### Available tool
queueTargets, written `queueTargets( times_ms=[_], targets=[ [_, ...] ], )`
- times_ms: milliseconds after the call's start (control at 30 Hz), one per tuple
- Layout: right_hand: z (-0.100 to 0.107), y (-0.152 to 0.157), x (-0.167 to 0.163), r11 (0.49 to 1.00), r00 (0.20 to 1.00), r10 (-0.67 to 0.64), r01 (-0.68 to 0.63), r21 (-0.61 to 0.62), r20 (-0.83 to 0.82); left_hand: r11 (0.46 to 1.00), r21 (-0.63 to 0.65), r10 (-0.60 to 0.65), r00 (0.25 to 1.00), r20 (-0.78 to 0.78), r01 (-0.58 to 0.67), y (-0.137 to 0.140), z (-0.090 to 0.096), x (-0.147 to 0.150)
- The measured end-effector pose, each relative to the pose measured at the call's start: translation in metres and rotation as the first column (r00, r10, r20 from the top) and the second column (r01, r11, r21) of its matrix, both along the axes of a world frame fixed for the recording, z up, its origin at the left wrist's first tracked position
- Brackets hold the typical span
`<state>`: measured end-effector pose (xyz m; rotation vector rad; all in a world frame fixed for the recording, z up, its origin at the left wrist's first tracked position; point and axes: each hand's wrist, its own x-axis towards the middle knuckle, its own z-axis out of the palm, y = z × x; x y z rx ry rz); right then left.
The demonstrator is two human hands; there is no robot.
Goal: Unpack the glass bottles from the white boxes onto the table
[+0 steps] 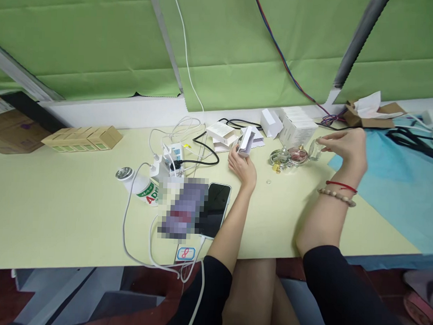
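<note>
Near the middle of the table, my left hand [243,170] is wrapped round a small white box [246,142], whose upper end looks open. To the right, my right hand [349,144] pinches a small clear glass-like piece [315,151] between thumb and fingertips, held just above the tabletop. Beside that piece lies a cluster of round clear, greenish and pink glass-like items [297,156] with gold-coloured parts. A tiny clear disc [269,182] rests on the table in front of them. Behind my left hand are more white boxes [222,133], some with open ends.
A stack of white boxes [297,127] stands by the wall. Left of my arm lie a black-screened phone [215,207], a blurred-out item [184,209], a white bottle [139,186] and a power strip [176,156] with cables. Brown boxes [84,139] sit far left; blue sheeting [396,187] covers the right.
</note>
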<state>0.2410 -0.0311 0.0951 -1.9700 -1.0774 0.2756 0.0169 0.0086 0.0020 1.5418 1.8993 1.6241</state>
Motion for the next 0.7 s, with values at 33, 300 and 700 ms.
queueTargets(
  times_ms=[33, 300, 700],
  targets=[
    [-0.004, 0.003, 0.001, 1.0, 1.0, 0.009, -0.009, -0.002, -0.001, 1.0, 0.005, -0.002, 1.0, 0.004, 0.002, 0.0, 0.0, 0.0],
    [-0.028, 0.021, 0.003, 0.997, 0.998, 0.055, -0.057, -0.057, -0.036, 1.0, -0.017, 0.002, 1.0, -0.003, -0.002, 0.0, 0.0, 0.0],
    [-0.005, 0.016, -0.013, 0.957, 0.969, -0.015, -0.057, -0.283, -0.245, 1.0, 0.004, -0.028, 0.989, 0.146, 0.028, 0.008, -0.005, 0.001]
  ],
)
